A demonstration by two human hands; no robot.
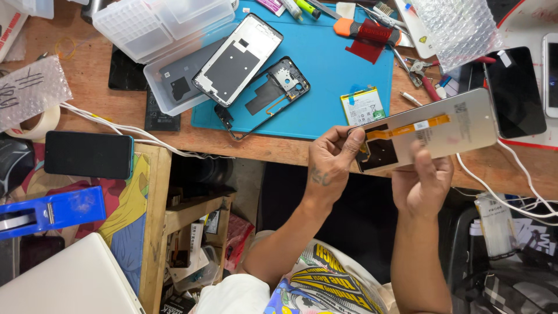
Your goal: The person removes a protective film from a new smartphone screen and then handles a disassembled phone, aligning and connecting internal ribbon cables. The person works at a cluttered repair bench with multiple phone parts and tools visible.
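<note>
**Both hands on the screen panel, bench is a mess**

Fingers (349, 141) of my left hand (326, 166) are pinched narrow on the near-left end of the phone display panel (430, 131), thumb and index tip right at the edge by the black patch. Right hand (423, 183) is under the panel w/ the thumb lying up across its back, so it's gripped from below, fingers mostly hidden behind it. Panel is back side up, silver-grey, w/ an orange flex cable (407, 128) running along it. It's held in the air just past the near edge of the wooden bench (261, 145), tilted a bit, right end higher in frame.

Other stuff I can see:
- blue work mat (331, 87) on the bench, just beyond the panel
- on the mat: a dark phone mid-frame (273, 93) and a phone back housing (238, 58) leaning partly over a clear plastic tray (168, 87)
- battery (362, 106) w/ white label on the mat, just beside the panel's left end
- orange-handled tool (366, 30) at the far side of the mat, bubble wrap (459, 26) next to it
- black phone (514, 93) lying screen up, right of the panel
- another black phone (88, 154) far left on the side table, blue tape dispenser (52, 212) near it
- white cable (133, 132) running across the bench edge

Can't tell what the small bits near the tweezers are, too tiny.
</note>
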